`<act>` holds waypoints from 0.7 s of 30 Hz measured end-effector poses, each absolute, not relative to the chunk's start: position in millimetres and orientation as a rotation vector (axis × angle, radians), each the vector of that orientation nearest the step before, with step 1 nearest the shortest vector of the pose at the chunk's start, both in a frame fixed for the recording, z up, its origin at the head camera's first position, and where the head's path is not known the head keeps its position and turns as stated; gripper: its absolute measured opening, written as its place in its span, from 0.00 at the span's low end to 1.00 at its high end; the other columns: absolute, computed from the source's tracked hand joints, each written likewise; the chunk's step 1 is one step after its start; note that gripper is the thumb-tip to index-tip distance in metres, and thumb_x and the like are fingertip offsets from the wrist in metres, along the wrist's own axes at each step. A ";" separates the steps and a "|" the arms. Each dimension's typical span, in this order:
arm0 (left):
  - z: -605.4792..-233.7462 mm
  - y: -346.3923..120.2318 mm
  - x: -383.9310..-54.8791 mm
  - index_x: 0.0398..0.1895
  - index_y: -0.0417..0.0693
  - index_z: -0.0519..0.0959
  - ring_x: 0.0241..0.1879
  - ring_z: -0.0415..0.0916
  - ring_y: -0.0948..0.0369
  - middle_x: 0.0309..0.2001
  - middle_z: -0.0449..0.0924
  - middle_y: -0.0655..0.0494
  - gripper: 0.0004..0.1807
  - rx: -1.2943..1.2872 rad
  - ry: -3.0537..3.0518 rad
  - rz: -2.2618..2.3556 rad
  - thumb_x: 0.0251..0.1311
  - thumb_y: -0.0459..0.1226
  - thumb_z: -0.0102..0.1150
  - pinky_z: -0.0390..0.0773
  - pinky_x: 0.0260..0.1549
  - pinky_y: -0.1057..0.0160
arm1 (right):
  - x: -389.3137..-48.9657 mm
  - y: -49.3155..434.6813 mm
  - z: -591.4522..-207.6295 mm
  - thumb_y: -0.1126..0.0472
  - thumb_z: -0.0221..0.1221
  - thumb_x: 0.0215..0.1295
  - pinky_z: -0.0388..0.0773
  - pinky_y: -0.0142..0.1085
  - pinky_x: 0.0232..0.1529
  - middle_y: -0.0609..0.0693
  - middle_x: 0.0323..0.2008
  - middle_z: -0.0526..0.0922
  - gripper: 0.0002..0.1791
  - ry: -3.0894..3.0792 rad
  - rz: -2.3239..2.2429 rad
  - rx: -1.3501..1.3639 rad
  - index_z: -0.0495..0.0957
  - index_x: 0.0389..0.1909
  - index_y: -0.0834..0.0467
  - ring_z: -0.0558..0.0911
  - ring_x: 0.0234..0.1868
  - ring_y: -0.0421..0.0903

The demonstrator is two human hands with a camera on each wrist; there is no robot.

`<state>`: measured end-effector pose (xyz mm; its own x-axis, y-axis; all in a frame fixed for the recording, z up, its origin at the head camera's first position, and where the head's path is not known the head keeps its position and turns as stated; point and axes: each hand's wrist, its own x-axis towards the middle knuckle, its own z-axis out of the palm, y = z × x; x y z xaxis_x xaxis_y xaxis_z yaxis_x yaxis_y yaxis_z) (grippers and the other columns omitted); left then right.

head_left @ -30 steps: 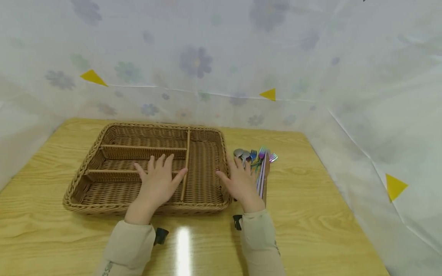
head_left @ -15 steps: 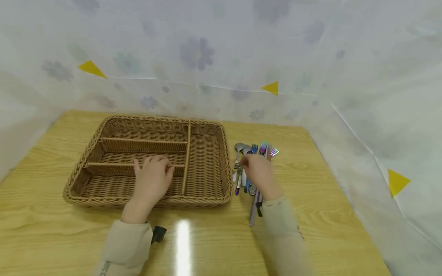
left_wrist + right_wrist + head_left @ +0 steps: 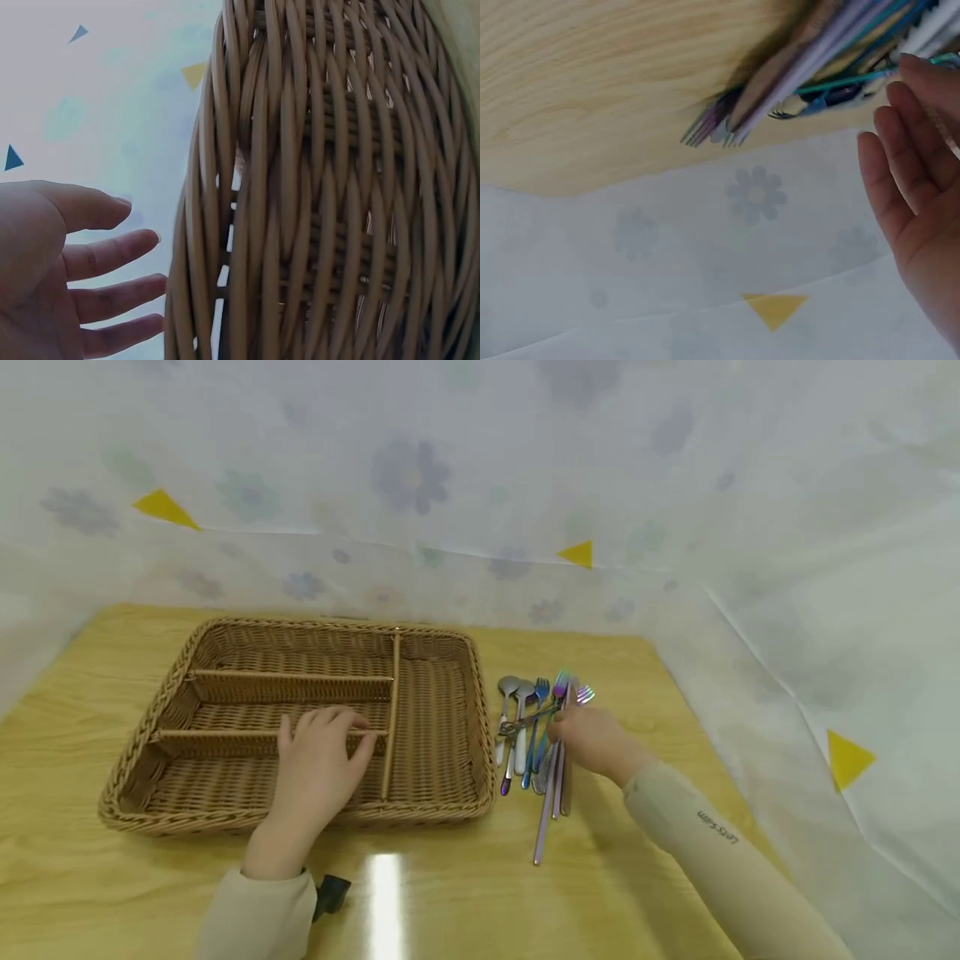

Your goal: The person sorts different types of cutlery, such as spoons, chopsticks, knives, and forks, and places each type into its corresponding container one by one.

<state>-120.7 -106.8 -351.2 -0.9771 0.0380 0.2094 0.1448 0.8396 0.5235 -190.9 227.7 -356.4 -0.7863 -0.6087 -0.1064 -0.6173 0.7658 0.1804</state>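
My left hand (image 3: pixel 318 768) hovers over the front of the wicker cutlery tray (image 3: pixel 435 814), fingers loosely bent and holding nothing; in the left wrist view, its fingers (image 3: pixel 112 300) are spread beside the woven wall (image 3: pixel 315 187). My right hand (image 3: pixel 596 743) is over the cutlery pile to the right of the tray. Thumb and forefinger pinch a utensil with a thin teal-green handle (image 3: pixel 847 81), lying crosswise over the others; its head is too small to identify. Around it are spoons (image 3: pixel 508 685), a blue fork (image 3: pixel 541 687), iridescent forks (image 3: pixel 586 695) and long purple handles (image 3: pixel 542 835).
Two long dividers (image 3: pixel 292 677) and a cross divider (image 3: pixel 392 718) split the tray into compartments. Wood-grain table (image 3: pixel 637 877) surrounds it. A flowered white sheet (image 3: pixel 465 460) with yellow triangles (image 3: pixel 577 554) hangs behind and to the right.
My right hand has moved from beside the tray's right edge, rightward over the cutlery, and now pinches a utensil there. My left hand's fingers have bent from spread to loosely curled.
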 end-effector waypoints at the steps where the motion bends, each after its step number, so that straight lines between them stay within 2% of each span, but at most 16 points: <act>1: -350.9 -107.1 -119.9 0.41 0.44 0.80 0.58 0.65 0.39 0.53 0.76 0.41 0.12 -0.136 -2.831 -0.829 0.62 0.42 0.56 0.44 0.60 0.28 | -190.9 230.4 -362.3 0.73 0.62 0.52 0.80 0.37 0.33 0.48 0.32 0.82 0.10 2.897 0.336 -1.066 0.84 0.30 0.55 0.81 0.35 0.46; 4: -350.5 -107.5 -118.2 0.40 0.44 0.80 0.57 0.65 0.38 0.52 0.77 0.41 0.11 -0.126 -2.827 -0.843 0.62 0.42 0.56 0.43 0.60 0.28 | -190.2 236.3 -378.8 0.70 0.66 0.48 0.80 0.35 0.35 0.48 0.31 0.82 0.09 2.858 0.396 -1.230 0.84 0.30 0.54 0.80 0.35 0.45; 8: -350.1 -109.2 -117.0 0.38 0.44 0.80 0.56 0.66 0.39 0.51 0.77 0.41 0.10 -0.116 -2.810 -0.848 0.61 0.41 0.57 0.44 0.60 0.28 | -190.5 239.9 -393.1 0.69 0.68 0.44 0.80 0.34 0.33 0.47 0.29 0.81 0.09 2.846 0.457 -1.385 0.83 0.27 0.55 0.78 0.33 0.44; 21: -350.7 -109.2 -114.0 0.38 0.46 0.80 0.55 0.68 0.40 0.50 0.78 0.42 0.10 -0.097 -2.792 -0.828 0.61 0.42 0.58 0.45 0.60 0.28 | -194.1 248.5 -401.8 0.64 0.69 0.45 0.76 0.30 0.28 0.44 0.29 0.81 0.10 2.793 0.636 -1.719 0.81 0.31 0.53 0.77 0.31 0.41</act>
